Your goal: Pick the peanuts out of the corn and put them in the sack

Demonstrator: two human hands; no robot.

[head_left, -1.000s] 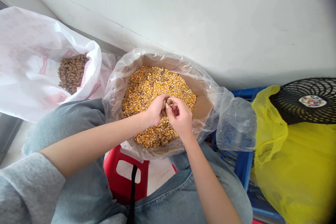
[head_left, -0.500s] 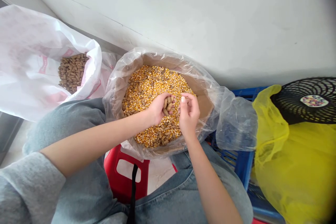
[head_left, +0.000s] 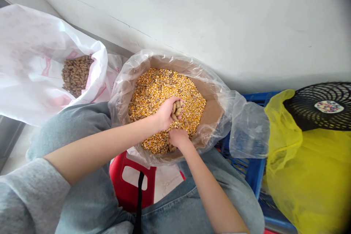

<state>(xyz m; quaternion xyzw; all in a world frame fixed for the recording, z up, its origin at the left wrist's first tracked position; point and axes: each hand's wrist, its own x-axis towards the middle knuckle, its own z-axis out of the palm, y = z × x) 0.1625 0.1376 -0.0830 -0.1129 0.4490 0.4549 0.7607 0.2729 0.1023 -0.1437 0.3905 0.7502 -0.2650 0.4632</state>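
A clear plastic bag [head_left: 219,87] lines a brown container filled with yellow corn kernels [head_left: 164,87], with unshelled peanuts [head_left: 149,91] scattered among them. Above the kernels, my left hand [head_left: 166,113] is curled around several peanuts [head_left: 177,110]. Just below it, my right hand [head_left: 178,138] reaches down into the kernels near the front of the bag. Its fingertips are hidden, so whether they grip anything does not show.
At left, a white sack [head_left: 24,62] holds more peanuts [head_left: 76,75]. A red stool [head_left: 117,179] stands below the bag. On the right are a blue crate [head_left: 253,175], a yellow mesh bag [head_left: 315,175] and a black fan guard [head_left: 301,106]. The white wall [head_left: 219,14] rises behind.
My right hand has moved down and left, from beside my left hand into the kernels at the front. My left hand stays nearly in place with its peanuts.
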